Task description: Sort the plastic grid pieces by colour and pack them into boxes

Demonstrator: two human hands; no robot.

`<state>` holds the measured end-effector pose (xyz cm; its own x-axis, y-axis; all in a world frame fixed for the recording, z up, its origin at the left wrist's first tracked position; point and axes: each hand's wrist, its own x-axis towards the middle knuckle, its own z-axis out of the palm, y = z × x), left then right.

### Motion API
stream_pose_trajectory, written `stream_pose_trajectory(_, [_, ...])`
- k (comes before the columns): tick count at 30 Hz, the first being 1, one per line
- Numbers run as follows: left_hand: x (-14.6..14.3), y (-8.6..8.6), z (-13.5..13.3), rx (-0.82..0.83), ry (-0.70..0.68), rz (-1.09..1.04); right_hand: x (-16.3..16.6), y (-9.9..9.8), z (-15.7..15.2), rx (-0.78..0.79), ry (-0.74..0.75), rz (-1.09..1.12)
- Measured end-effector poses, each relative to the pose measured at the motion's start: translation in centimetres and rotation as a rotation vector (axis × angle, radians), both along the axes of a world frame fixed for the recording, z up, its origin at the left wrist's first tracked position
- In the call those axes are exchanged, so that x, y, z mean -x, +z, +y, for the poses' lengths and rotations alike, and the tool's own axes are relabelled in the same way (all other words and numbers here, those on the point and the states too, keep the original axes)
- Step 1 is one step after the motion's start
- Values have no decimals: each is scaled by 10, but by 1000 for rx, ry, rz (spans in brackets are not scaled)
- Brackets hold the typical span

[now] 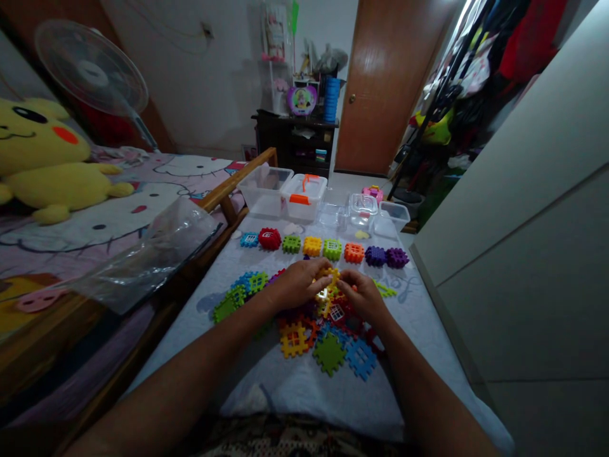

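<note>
Head view.

Left hand [301,284]: thumb and fingers pinched on a yellow toothed piece [334,277]. Right hand [364,296]: fingertips closed on the same piece's right side. The piece is between the 2 hands, above a heap of loose toothed tiles.

Heap, near side: 1 yellow tile [294,340], 1 green tile [329,354] set cornerwise, 1 blue tile [360,357]; just beyond, a red tile [337,311] with white window insert. By the left forearm: further blue and green tiles [224,309].

Beyond the hands: 1 row of 8 assembled blocks [313,246], from blue at left to purple at right.

Behind the row: clear plastic containers, including 1 lidded box [311,190] with orange handle and latch.

Support: pale cloth [419,336], printed.
</note>
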<state>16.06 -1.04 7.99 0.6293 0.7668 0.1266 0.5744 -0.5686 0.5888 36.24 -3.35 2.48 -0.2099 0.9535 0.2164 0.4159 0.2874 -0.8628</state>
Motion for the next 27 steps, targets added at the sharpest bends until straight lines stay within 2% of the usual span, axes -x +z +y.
stream_pose_trajectory(5, [0,-9,-1,-153,-51,10,-1,-3,2,70,-10,49])
stream_pose_trajectory(10, [-3,-14,2,-221,-6,133,0,1,1,66,-5,46])
stream_pose_trajectory(14, [-2,-15,7,-155,-29,120,-1,2,1,66,-20,27])
stream_pose_trajectory(18, [-2,-13,9,-83,2,58,2,1,1,52,9,-11])
stream_pose_trajectory(22, [-1,-9,13,14,12,0,-1,1,2,9,-25,-20])
stream_pose_trajectory(24, [-1,-9,15,37,-3,21,-5,0,4,-16,-56,-24])
stream_pose_trajectory(27, [-3,-15,17,-14,-18,134,-12,-2,7,-52,-97,-27])
